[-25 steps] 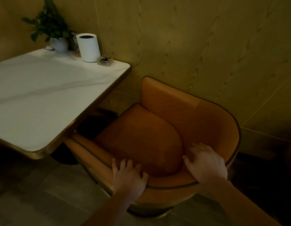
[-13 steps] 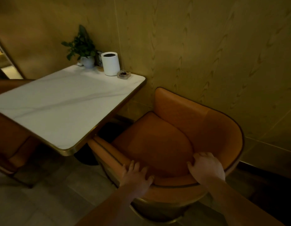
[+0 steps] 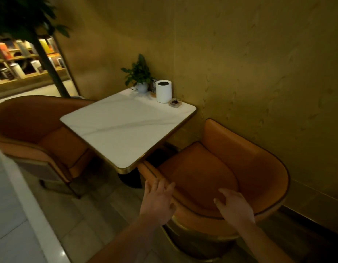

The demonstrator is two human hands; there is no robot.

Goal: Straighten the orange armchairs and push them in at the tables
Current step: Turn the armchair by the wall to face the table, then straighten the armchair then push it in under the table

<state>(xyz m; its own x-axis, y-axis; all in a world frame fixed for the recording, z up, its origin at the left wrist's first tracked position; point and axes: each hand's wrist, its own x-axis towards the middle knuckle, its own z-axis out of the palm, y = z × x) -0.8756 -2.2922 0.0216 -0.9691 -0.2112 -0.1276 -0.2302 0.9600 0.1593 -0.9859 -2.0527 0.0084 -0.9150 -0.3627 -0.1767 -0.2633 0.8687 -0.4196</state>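
The near orange armchair (image 3: pixel 198 171) stands at the right side of the white marble table (image 3: pixel 126 126), its back toward me, turned at an angle to the table edge. Its left arm tip reaches the table's near corner. My left hand (image 3: pixel 157 202) lies flat on the chair's left rim with its fingers spread and straight. My right hand (image 3: pixel 234 205) sits on the back rim, fingers curled over the edge onto the inner cushion. A second orange armchair (image 3: pixel 31 118) stands at the table's left side, its seat partly under the top.
A small potted plant (image 3: pixel 139 76), a white cylinder (image 3: pixel 163 91) and a small dish (image 3: pixel 175 103) stand at the table's far edge by the wood-panelled wall (image 3: pixel 259 73). A tall plant trunk (image 3: pixel 46 61) rises at left. A white ledge (image 3: pixel 12 205) runs along the lower left.
The view has pulled back and swung left, bringing the second armchair into sight. My left hand's fingers have straightened and slid along the rim. My right hand stays on the back rim.
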